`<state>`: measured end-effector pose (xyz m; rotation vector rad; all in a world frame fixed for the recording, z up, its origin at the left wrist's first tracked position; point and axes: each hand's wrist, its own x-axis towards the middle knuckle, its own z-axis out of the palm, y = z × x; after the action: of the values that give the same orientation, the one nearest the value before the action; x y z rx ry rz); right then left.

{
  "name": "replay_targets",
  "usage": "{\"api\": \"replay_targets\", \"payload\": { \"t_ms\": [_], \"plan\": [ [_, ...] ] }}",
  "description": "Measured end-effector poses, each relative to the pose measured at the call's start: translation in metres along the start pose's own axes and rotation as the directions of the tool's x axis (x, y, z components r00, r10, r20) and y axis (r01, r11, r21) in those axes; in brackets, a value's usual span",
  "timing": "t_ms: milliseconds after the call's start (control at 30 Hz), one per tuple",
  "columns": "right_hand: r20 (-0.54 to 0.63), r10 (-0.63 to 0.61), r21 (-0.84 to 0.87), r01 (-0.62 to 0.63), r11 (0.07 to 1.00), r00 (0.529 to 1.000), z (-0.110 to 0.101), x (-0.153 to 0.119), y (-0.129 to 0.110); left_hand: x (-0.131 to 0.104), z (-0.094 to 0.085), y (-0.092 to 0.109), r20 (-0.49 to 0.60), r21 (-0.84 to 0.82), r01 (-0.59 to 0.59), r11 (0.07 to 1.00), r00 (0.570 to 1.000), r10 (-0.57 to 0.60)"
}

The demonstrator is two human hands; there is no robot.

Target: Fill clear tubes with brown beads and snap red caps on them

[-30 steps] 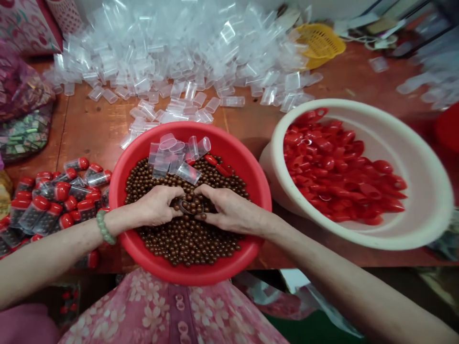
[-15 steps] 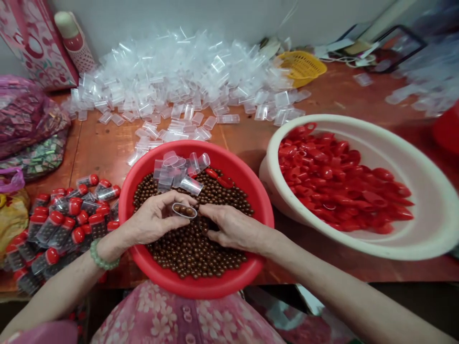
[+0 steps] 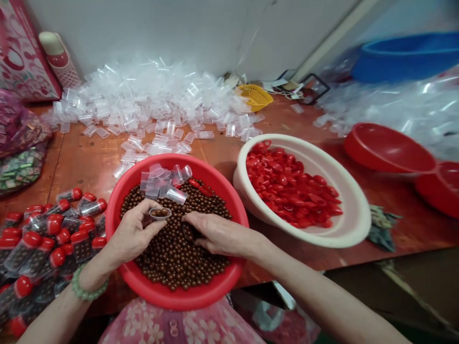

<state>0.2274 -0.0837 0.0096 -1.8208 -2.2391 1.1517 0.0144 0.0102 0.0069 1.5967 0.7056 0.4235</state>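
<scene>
My left hand [image 3: 134, 234] grips a small clear plastic container [image 3: 160, 218], its oval mouth tilted toward me with several brown balls inside. Down among the loose brown balls [image 3: 172, 267] is my right hand [image 3: 213, 231], palm down, fingers and thumb curved around something dark and rounded that I cannot make out. Both hands are over a red basin [image 3: 242, 239] holding the balls. At its far side lie several empty clear containers [image 3: 165, 181] and a few red caps [image 3: 201, 188].
Filled containers with red caps [image 3: 55, 229] are heaped at left. A white basin [image 3: 360, 224] of red caps stands at right, with red bowls [image 3: 389, 148] beyond. Clear empties [image 3: 143, 91] are piled at the back, beside a yellow basket [image 3: 256, 98]. A blue basin [image 3: 412, 57] sits far right.
The view has turned right, bringing the red bowls and blue basin in. My right hand has drawn away from the container's mouth and down into the balls; my left hand keeps its hold.
</scene>
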Motion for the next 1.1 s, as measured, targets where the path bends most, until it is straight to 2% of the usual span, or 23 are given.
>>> {"api": "replay_targets", "payload": {
  "t_ms": [133, 200, 300, 367, 500, 633, 700, 767, 867, 967, 1033, 1100],
  "plan": [
    [-0.039, 0.057, -0.068, -0.06, 0.996, 0.998, -0.024, -0.007, -0.006, 0.0, 0.001, 0.002, -0.041, -0.18, 0.023, 0.983, 0.999, -0.031],
    [-0.113, 0.153, -0.153, -0.169, 0.974, 0.982, -0.035, -0.003, -0.003, -0.001, 0.001, 0.004, -0.059, -0.264, 0.032, 0.964, 0.997, -0.049],
    [-0.286, 0.328, -0.285, -0.407, 0.868, 0.9, -0.04, 0.012, 0.01, -0.004, 0.002, 0.006, -0.062, -0.296, 0.061, 0.953, 0.995, -0.083],
    [-0.335, 0.378, -0.316, -0.481, 0.818, 0.863, -0.037, 0.024, 0.021, -0.005, 0.002, 0.005, -0.055, -0.311, 0.086, 0.946, 0.993, -0.108],
    [-0.332, 0.381, -0.348, -0.488, 0.801, 0.863, -0.028, 0.036, 0.032, -0.006, 0.005, 0.002, -0.056, -0.366, 0.112, 0.924, 0.988, -0.142],
    [-0.354, 0.353, -0.343, -0.472, 0.812, 0.866, -0.029, 0.025, 0.025, -0.005, 0.006, 0.001, -0.054, -0.359, 0.098, 0.928, 0.991, -0.125],
    [-0.395, 0.31, -0.255, -0.427, 0.868, 0.865, -0.033, 0.015, 0.019, -0.005, 0.005, 0.002, -0.064, -0.322, 0.072, 0.944, 0.993, -0.097],
    [-0.417, 0.252, -0.105, -0.322, 0.941, 0.873, -0.036, 0.005, 0.013, -0.006, 0.006, 0.005, -0.081, -0.27, 0.048, 0.962, 0.994, -0.072],
    [-0.321, 0.173, 0.164, -0.125, 0.978, 0.931, -0.038, -0.005, 0.002, -0.008, 0.008, 0.011, -0.083, -0.146, -0.027, 0.989, 0.996, 0.015],
    [-0.205, 0.084, 0.489, 0.027, 0.872, 0.975, -0.035, -0.005, -0.01, -0.008, 0.012, 0.016, -0.013, -0.092, -0.104, 0.99, 0.995, 0.103],
    [-0.174, 0.031, 0.673, 0.096, 0.734, 0.984, -0.03, -0.002, -0.015, -0.008, 0.015, 0.017, 0.035, -0.108, -0.137, 0.985, 0.989, 0.142],
    [-0.122, 0.014, 0.813, 0.092, 0.575, 0.992, -0.023, 0.002, -0.017, -0.007, 0.016, 0.015, 0.042, -0.124, -0.183, 0.975, 0.981, 0.189]
  ]
}}
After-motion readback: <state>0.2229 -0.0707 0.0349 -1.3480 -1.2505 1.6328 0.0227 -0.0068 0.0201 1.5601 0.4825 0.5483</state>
